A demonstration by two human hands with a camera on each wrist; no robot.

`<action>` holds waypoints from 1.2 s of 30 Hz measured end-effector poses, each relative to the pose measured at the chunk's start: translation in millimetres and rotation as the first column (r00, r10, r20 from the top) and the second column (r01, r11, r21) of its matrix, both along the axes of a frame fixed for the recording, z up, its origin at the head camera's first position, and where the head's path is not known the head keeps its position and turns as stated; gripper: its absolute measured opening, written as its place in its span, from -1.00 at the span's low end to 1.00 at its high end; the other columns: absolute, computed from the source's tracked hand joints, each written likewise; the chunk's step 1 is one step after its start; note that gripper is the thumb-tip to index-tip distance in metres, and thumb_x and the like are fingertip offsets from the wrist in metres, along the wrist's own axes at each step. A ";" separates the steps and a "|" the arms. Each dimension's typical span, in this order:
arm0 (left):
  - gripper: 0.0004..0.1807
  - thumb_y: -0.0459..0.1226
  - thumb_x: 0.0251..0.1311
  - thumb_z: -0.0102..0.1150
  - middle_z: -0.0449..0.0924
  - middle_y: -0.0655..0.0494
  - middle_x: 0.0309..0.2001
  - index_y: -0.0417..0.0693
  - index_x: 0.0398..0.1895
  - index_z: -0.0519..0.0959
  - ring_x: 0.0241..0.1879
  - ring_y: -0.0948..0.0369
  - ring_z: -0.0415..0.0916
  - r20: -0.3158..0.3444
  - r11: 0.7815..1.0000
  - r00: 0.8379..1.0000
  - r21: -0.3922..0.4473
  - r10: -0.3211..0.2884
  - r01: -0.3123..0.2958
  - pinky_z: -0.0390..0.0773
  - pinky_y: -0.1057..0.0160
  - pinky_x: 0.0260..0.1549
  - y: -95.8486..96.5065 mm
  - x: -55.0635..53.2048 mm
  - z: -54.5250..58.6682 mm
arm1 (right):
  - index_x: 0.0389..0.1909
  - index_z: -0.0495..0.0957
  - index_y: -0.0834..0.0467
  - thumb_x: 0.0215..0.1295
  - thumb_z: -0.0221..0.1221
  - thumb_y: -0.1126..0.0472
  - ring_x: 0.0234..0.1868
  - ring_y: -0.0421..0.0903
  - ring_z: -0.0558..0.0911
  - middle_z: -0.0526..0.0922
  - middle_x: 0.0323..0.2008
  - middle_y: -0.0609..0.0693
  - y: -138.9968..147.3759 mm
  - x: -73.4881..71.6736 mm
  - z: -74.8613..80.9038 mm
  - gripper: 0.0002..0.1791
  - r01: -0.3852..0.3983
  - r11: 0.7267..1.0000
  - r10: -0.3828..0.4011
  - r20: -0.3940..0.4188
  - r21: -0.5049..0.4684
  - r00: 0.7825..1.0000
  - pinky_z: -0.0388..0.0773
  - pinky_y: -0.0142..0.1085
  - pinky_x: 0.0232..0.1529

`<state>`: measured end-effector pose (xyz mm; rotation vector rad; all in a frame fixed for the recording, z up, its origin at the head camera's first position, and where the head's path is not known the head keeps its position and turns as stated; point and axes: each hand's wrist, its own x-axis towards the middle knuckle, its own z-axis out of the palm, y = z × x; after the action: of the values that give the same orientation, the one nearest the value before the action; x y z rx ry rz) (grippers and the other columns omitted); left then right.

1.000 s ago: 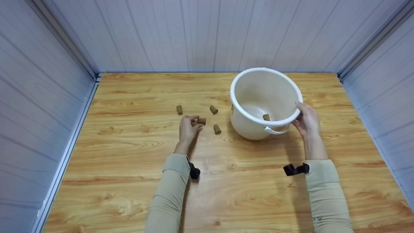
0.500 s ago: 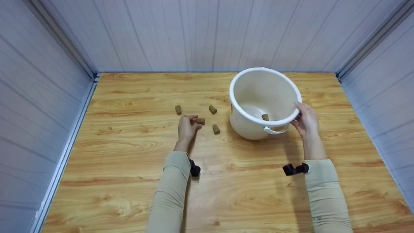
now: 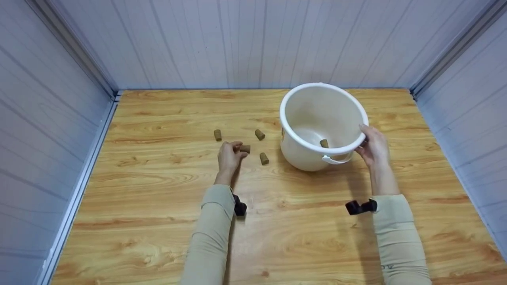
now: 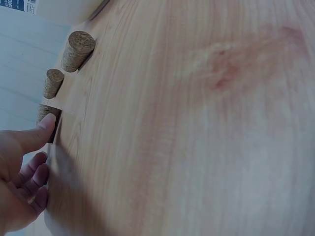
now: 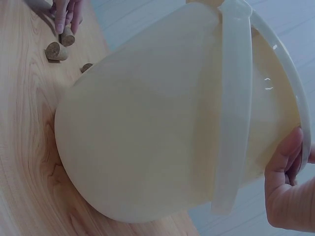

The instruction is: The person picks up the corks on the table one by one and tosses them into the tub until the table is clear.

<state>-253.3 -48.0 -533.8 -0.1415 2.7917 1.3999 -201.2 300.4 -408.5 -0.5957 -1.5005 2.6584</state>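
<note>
With thumb and fingers, my left hand (image 3: 229,158) pinches a cork stopper (image 3: 246,149) lying on its side on the table. The left wrist view has the thumb pressed on that cork (image 4: 47,114). Three more corks lie close by: one nearer the bucket (image 3: 264,158), another cork behind it (image 3: 260,134), and a third cork (image 3: 218,135) farther left. My right hand (image 3: 375,148) grips the rim of a white plastic bucket (image 3: 303,154) at its right side, thumb on the inside. At the bottom of the bucket rests a cork (image 3: 324,143), partly hidden by the rim.
The bucket's white handle (image 3: 336,160) hangs down on the near side. Pale panelled walls bound the wood-grain table (image 3: 285,237) at the back (image 3: 198,47), left and right. A black camera mount (image 3: 240,206) sits on the left wrist, and another mount (image 3: 360,206) on the right.
</note>
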 end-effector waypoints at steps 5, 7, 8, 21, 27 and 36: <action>-0.68 -0.30 -0.03 0.27 0.44 0.04 -0.33 -0.09 -0.13 0.59 -0.29 0.13 0.41 -0.020 1.000 1.000 -0.009 0.018 -0.019 0.41 0.20 -0.28 -0.3 2.0 -0.7 | -0.39 0.42 0.29 0.20 0.06 0.30 -0.55 -0.11 0.57 0.55 -0.57 0.06 -1.2 0.6 -0.1 -0.90 0.007 1.000 -0.007 0.003 -0.002 1.000 0.52 -0.33 -0.56; -0.71 -0.29 -0.01 0.26 0.45 0.05 -0.34 -0.09 -0.15 0.60 -0.29 0.13 0.41 -0.025 1.000 0.999 -0.014 0.021 -0.022 0.41 0.20 -0.28 -0.2 2.2 -0.9 | -0.39 0.42 0.29 0.21 0.06 0.30 -0.55 -0.11 0.57 0.55 -0.56 0.07 -1.4 0.6 0.1 -0.90 0.005 1.000 -0.005 0.003 -0.007 1.000 0.52 -0.32 -0.55; -0.72 -0.29 -0.01 0.26 0.45 0.06 -0.34 -0.08 -0.16 0.61 -0.29 0.13 0.41 -0.027 1.000 0.999 -0.017 0.022 -0.022 0.41 0.20 -0.27 -0.1 2.3 -1.1 | -0.39 0.42 0.29 0.21 0.06 0.30 -0.54 -0.11 0.57 0.55 -0.56 0.07 -1.3 0.6 0.1 -0.90 0.003 1.000 -0.003 0.003 -0.011 1.000 0.52 -0.32 -0.54; -0.79 -0.28 -0.05 0.29 0.46 0.05 -0.38 -0.09 -0.28 0.64 -0.33 0.13 0.41 -0.059 0.999 0.998 -0.043 0.022 -0.025 0.39 0.20 -0.30 -0.7 2.5 -3.6 | -0.34 0.41 0.30 0.22 0.04 0.30 -0.51 -0.09 0.56 0.53 -0.53 0.08 -0.8 0.5 -0.4 -0.89 -0.001 1.000 0.001 -0.017 0.008 1.000 0.52 -0.30 -0.51; -0.81 -0.26 -0.05 0.29 0.45 0.05 -0.39 -0.10 -0.32 0.64 -0.34 0.14 0.40 -0.066 0.999 0.998 -0.036 0.025 -0.027 0.39 0.20 -0.31 -0.6 3.3 -3.7 | -0.37 0.41 0.30 0.21 0.06 0.29 -0.50 -0.09 0.56 0.52 -0.52 0.07 -0.2 -0.3 -1.5 -0.88 -0.001 1.000 0.002 -0.015 0.020 1.000 0.52 -0.31 -0.50; -0.83 -0.27 -0.08 0.32 0.50 0.07 -0.39 -0.11 -0.36 0.65 -0.35 0.16 0.42 -0.088 0.999 0.995 -0.007 0.041 -0.042 0.41 0.23 -0.33 1.6 4.0 -4.2 | -0.26 0.39 0.29 0.20 0.08 0.27 -0.48 -0.09 0.57 0.54 -0.48 0.10 0.6 0.1 -1.5 -0.83 0.004 1.000 -0.004 0.000 0.024 1.000 0.52 -0.31 -0.53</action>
<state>-249.3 -46.4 -538.0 -0.1426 2.8815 1.4377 -201.1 301.0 -410.0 -0.5969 -1.5274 2.6328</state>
